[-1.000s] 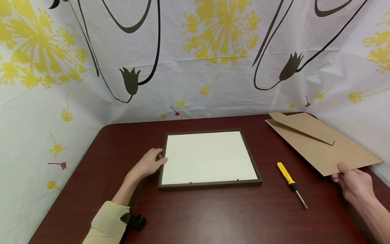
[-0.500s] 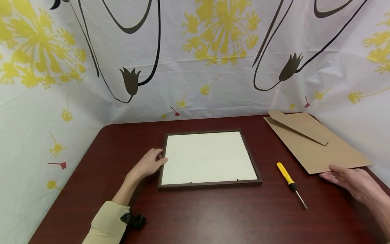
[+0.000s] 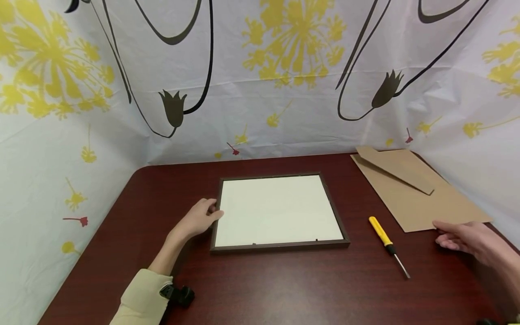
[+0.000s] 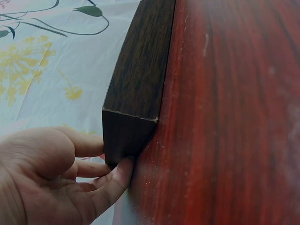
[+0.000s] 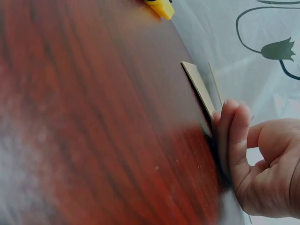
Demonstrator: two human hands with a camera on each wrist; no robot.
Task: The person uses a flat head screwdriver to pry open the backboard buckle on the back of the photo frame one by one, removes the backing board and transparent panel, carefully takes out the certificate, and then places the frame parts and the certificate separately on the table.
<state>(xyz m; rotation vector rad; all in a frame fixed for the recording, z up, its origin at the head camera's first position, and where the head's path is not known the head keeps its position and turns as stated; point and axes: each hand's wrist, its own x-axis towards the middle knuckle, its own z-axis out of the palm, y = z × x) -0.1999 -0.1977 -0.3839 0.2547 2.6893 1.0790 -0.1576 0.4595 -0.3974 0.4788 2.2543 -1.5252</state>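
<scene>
A dark wood picture frame (image 3: 280,246) with a white panel (image 3: 280,210) in it lies flat on the table. My left hand (image 3: 200,217) pinches its left side, the thumb on top; the left wrist view shows the fingers at the frame's corner (image 4: 126,136). At the right lies a brown backing board (image 3: 438,210) with a raised stand flap (image 3: 394,169). My right hand (image 3: 473,241) is at the board's front edge, thumb tip right at the rim, fingers loosely bent below it. In the right wrist view those fingers stand beside the board's edge (image 5: 199,86).
A yellow-handled screwdriver (image 3: 382,232) lies between the frame and the board, tip toward the front. The dark red table (image 3: 260,289) meets a white flowered cloth (image 3: 260,126) at the back and sides.
The backing board has shifted left and settled onto the table. My right hand has moved left with it and loosened its grip on the edge. My left hand and the picture frame have stayed put.
</scene>
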